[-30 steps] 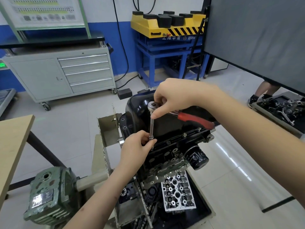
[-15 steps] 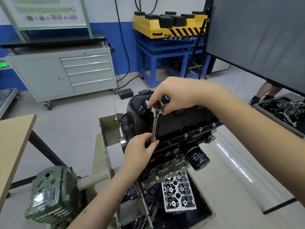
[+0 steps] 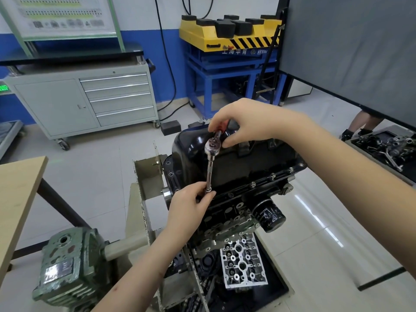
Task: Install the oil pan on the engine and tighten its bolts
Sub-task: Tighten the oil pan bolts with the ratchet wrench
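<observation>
- Across the pale, glossy tiled floor, light streaks reflected to the right of the engine stand, a beige sheet-metal frame with a chipped green cast gearbox at its near left.
- Against the far blue-and-white wall stood a grey wheeled drawer cabinet on the left and a blue steel frame carrying a yellow lift platform with black rubber blocks.
- At the left edge sat a light wooden tabletop; a dark flat panel filled the far right.
- On top of the inverted engine sat the oil pan, glossy black and rounded, with small bright bolts along its right flange.
- Over the pan, the right hand gripped the red handle of the chrome ratchet.
- Lower down, the left hand pinched the base of the slim steel extension bar at the pan's near-left flange.
</observation>
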